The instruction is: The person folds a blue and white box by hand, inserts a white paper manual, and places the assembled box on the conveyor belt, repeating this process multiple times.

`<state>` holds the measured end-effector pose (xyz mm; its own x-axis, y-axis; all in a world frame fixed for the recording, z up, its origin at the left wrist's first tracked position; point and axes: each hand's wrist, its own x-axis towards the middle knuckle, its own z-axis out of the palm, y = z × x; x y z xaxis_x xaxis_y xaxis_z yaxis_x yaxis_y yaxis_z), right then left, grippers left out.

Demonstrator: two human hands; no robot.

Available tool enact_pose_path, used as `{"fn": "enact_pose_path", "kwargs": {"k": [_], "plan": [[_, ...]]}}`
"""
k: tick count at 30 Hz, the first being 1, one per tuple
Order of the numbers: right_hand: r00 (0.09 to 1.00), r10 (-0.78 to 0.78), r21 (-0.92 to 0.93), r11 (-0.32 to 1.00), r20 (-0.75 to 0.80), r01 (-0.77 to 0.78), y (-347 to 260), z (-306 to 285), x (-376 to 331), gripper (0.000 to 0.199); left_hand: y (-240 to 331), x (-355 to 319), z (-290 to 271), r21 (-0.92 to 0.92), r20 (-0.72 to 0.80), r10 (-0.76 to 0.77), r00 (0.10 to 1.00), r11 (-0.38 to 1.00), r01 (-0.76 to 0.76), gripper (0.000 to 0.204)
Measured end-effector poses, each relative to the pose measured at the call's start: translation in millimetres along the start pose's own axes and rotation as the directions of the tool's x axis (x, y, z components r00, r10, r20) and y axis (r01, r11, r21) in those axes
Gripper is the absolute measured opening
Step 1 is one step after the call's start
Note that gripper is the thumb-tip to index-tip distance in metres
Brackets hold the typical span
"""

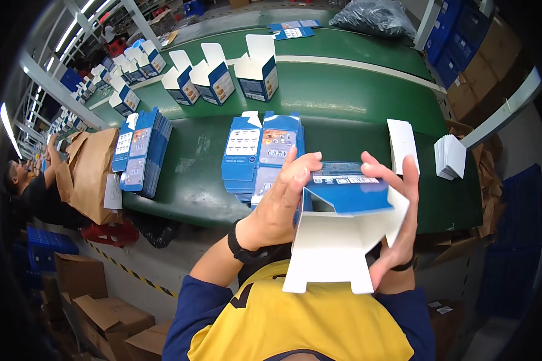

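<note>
I look down on a long green belt [355,114] that curves across the picture; everything else I place against it. Past its near left edge a brown paper sack [93,171] leans, and a co-worker [27,186] bends over there. On the belt's far part stand three open boxes [220,75], blue and white, flaps up, probably so they stay ready for filling. On the near left of the belt lies a flat stack [140,150] of blue cartons. A second stack [260,150] lies at the near middle, right by my hands, likely for easy picking. Two small piles of white cards [402,144] sit on the near right.

Above the belt's near edge, close to my chest, I hold one box [346,207], half formed, its white flaps hanging toward me. My left hand [280,201] grips the box's left side, fingers curled over the top. My right hand [397,222] clasps the right side, fingers spread along the wall, seemingly to keep it square.
</note>
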<state>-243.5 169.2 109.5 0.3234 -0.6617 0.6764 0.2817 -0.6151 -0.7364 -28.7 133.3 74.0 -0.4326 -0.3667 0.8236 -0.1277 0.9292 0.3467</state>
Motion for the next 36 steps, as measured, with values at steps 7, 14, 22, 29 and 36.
{"fn": "enact_pose_path", "kwargs": {"k": [7,14,22,29,36], "plan": [[0.987,-0.098,0.113,0.987,-0.125,0.112,-5.9,-6.1,-20.6,0.127,19.7,17.5,24.1,-0.097,-0.054,-0.059,0.997,0.994,0.054,0.096],[0.940,-0.086,-0.028,0.996,-0.330,0.081,-31.9,-10.6,-28.1,0.091,18.6,42.2,50.0,-0.067,-0.093,0.082,0.992,0.994,-0.089,0.081],[0.935,-0.012,-0.029,1.000,-0.353,0.002,-20.6,-13.6,-30.4,0.078,28.8,37.9,60.7,-0.248,0.010,0.029,1.000,0.969,-0.026,0.054],[0.948,-0.045,-0.173,0.985,-0.316,-0.011,-2.0,-29.3,-49.6,0.061,29.5,41.3,50.6,-0.115,0.091,0.005,0.996,0.993,0.005,0.045],[0.961,-0.239,-0.396,0.903,-0.136,0.169,-9.5,-33.2,-44.4,0.044,34.1,48.1,54.9,-0.154,0.138,-0.039,0.990,0.986,0.061,0.037]]}}
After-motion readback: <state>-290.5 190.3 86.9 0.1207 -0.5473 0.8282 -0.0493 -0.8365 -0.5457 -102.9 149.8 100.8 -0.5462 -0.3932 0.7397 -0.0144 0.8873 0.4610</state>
